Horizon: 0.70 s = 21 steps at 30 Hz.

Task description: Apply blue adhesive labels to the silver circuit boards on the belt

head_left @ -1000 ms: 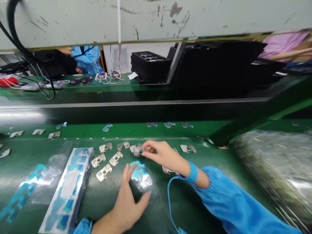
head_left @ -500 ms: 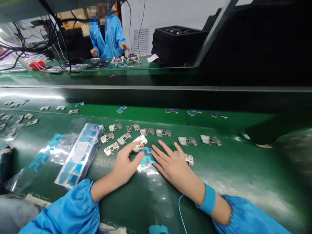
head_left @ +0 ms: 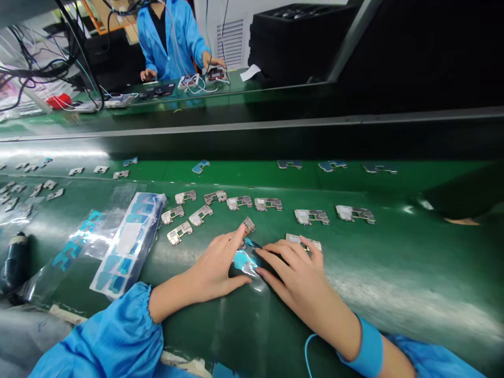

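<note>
My left hand (head_left: 214, 262) has its fingers curled over a small metal-shielded circuit board (head_left: 249, 224), which sticks out past the fingertips; its thumb points right, apart from the board. Just beneath and to the right lies a clear plastic strip with blue adhesive film (head_left: 243, 260), bent and shining. My right hand (head_left: 301, 275) closes its fingertips on the right edge of that strip; the exact grip is partly hidden. A blue band circles the right wrist. Behind the right fingers another circuit board (head_left: 311, 242) lies on the green mat, partly covered.
Several circuit boards (head_left: 239, 202) lie in rows ahead. To the left are a bagged pack of blue films (head_left: 128, 239), a loose film sheet (head_left: 76, 241) and a dark bottle-like object (head_left: 16, 262). Across the bench works a person in blue (head_left: 169, 42).
My left hand has moved right and down over the strip with its board, thumb now apart. My right fingers have curled in, and the strip has bent up. The view has tilted down.
</note>
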Each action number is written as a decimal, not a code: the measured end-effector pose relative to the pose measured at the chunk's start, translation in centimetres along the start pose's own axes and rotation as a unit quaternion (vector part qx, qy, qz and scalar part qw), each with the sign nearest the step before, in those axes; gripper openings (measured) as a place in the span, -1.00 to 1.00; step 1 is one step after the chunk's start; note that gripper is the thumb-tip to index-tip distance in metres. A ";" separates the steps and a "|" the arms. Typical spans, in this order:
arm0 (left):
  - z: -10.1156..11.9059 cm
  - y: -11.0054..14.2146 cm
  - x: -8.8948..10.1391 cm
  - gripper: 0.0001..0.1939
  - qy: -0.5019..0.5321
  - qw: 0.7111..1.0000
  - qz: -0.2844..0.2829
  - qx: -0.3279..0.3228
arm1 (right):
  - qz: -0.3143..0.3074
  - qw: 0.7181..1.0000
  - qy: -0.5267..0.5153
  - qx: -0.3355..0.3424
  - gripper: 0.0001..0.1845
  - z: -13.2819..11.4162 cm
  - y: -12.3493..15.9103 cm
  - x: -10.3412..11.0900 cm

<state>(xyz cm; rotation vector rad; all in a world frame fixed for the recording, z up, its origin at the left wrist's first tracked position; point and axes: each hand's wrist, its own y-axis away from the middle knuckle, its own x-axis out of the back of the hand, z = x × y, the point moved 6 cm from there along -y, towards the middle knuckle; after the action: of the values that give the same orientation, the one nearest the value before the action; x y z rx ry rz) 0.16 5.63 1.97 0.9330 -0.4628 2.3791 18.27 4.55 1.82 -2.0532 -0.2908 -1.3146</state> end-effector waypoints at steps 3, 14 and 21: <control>-0.2 0.0 -0.2 0.46 -0.003 1.000 -0.010 -0.006 | -0.010 1.000 -0.002 0.013 -0.58 0.0 0.0 0.0; -0.1 0.3 -0.3 0.40 -0.009 1.000 0.010 -0.020 | 0.006 0.999 -0.008 0.052 -0.66 -1.5 -0.2 0.4; -0.8 1.2 0.3 -0.10 0.004 0.998 0.053 0.020 | 0.041 0.996 -0.060 0.047 -0.82 -0.9 0.2 1.5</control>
<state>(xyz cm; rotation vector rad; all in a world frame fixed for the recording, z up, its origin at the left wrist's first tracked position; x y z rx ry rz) -1.22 5.15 1.48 0.9365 -0.4745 2.4959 18.39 3.56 3.31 -2.0463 -0.3114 -1.1096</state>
